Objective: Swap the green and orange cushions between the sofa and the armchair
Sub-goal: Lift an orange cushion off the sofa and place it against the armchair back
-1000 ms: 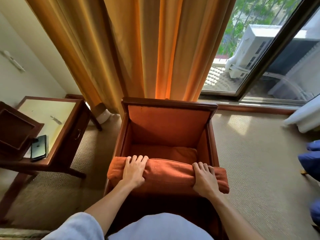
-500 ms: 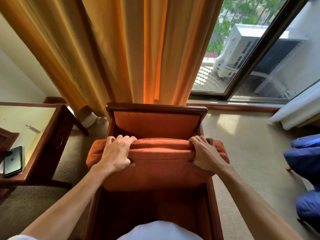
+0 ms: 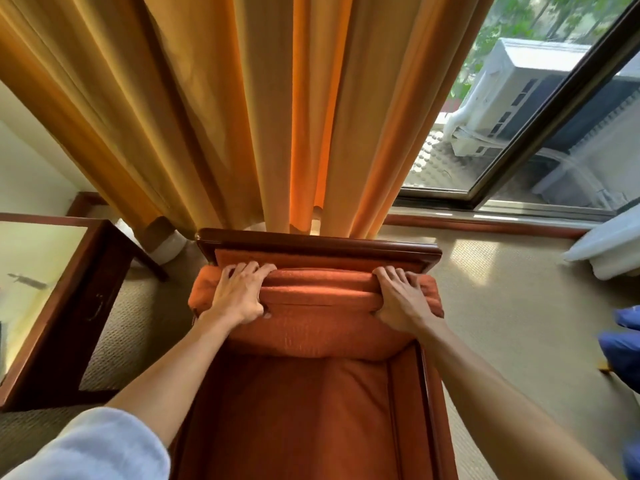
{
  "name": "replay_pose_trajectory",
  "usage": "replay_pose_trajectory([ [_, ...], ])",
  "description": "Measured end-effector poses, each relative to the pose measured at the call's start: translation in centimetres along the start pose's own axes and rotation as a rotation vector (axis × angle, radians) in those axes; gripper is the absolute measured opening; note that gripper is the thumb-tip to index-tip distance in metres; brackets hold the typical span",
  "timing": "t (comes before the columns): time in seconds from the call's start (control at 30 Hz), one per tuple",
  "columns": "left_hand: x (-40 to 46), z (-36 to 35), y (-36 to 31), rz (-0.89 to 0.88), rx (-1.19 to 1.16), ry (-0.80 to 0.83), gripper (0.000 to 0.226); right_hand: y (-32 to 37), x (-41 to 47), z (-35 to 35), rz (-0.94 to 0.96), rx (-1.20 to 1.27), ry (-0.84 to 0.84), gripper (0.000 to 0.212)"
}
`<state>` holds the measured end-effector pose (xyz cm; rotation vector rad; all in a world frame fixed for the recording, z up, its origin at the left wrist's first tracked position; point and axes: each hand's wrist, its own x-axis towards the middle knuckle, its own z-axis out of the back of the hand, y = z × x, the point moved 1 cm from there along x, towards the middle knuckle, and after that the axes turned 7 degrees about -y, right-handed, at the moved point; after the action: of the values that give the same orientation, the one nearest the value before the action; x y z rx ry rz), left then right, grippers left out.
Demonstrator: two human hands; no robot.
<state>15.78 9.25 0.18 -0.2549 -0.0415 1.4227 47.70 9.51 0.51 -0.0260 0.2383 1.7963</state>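
An orange cushion (image 3: 318, 320) stands upright against the backrest of the orange armchair (image 3: 311, 420). My left hand (image 3: 239, 294) grips its top edge near the left corner. My right hand (image 3: 403, 299) grips the top edge near the right corner. Both sets of fingers curl over the cushion's upper rim, just under the chair's dark wooden top rail (image 3: 318, 242). The cushion's lower edge rests on the seat. No green cushion or sofa is in sight.
Orange curtains (image 3: 242, 116) hang right behind the chair. A dark wooden side table (image 3: 86, 306) with a glass top stands to the left. A window (image 3: 536, 109) is at the right, blue fabric (image 3: 623, 341) at the right edge, carpet around.
Both hands carried the orange cushion from the chair's front edge back over the seat and up against the backrest. The view has moved closer over the chair.
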Motion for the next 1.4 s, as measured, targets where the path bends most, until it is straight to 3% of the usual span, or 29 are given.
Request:
replay_pose_trajectory([
  [0.1, 3.2, -4.6, 1.2, 0.027, 0.007, -0.013, 0.105, -1.4, 3.4, -4.6, -0.045, -0.058, 0.024, 0.097],
  [0.27, 7.3, -6.0, 2.2, 0.048, 0.035, 0.016, 0.111, -3.3, 7.6, -5.9, -0.029, -0.081, 0.071, 0.111],
  [0.47, 7.4, -5.3, 2.1, 0.048, 0.068, 0.105, 0.117, -2.8, 7.7, -5.3, -0.068, -0.109, 0.162, 0.112],
  [0.53, 7.3, -4.2, 1.0, 0.123, 0.062, 0.191, 0.120, -0.9, 7.5, -4.6, -0.156, -0.131, 0.191, 0.102],
  [0.6, 6.7, -3.5, -2.4, 0.193, -0.022, 0.156, 0.119, 3.0, 7.3, -4.4, -0.214, -0.087, 0.149, 0.091],
  [0.73, 3.7, -4.0, -7.3, 0.040, -0.118, 0.097, 0.117, 10.2, 4.8, -6.0, 0.074, 0.035, 0.007, 0.106],
  [0.8, 2.1, -4.4, -3.5, 0.027, -0.043, 0.141, 0.109, 7.3, 3.1, -6.5, 0.104, -0.032, -0.013, 0.109],
  [0.9, 0.6, -4.7, 4.0, 0.054, 0.113, 0.032, 0.116, -1.8, 1.1, -6.1, -0.164, -0.069, -0.061, 0.102],
  [0.97, 1.0, -4.3, 5.4, 0.123, 0.136, 0.050, 0.114, -5.1, 0.7, -5.3, -0.302, -0.060, 0.048, 0.096],
  [1.07, 2.2, -3.2, 3.4, 0.233, 0.007, 0.157, 0.103, -4.7, 1.2, -4.1, -0.336, -0.012, 0.165, 0.092],
  [1.13, 1.4, -1.8, 2.6, 0.331, -0.183, 0.143, 0.089, -3.2, 0.7, -2.6, -0.391, 0.074, 0.200, 0.091],
  [1.27, -7.3, 2.8, 2.2, 0.554, -0.705, -0.159, 0.071, -0.6, -5.2, 0.0, -0.460, 0.403, 0.071, 0.098],
  [1.4, -19.7, 6.2, -3.0, 0.583, -1.031, -0.330, 0.090, 4.7, -14.2, 4.1, -0.484, 0.987, -0.109, 0.103],
])
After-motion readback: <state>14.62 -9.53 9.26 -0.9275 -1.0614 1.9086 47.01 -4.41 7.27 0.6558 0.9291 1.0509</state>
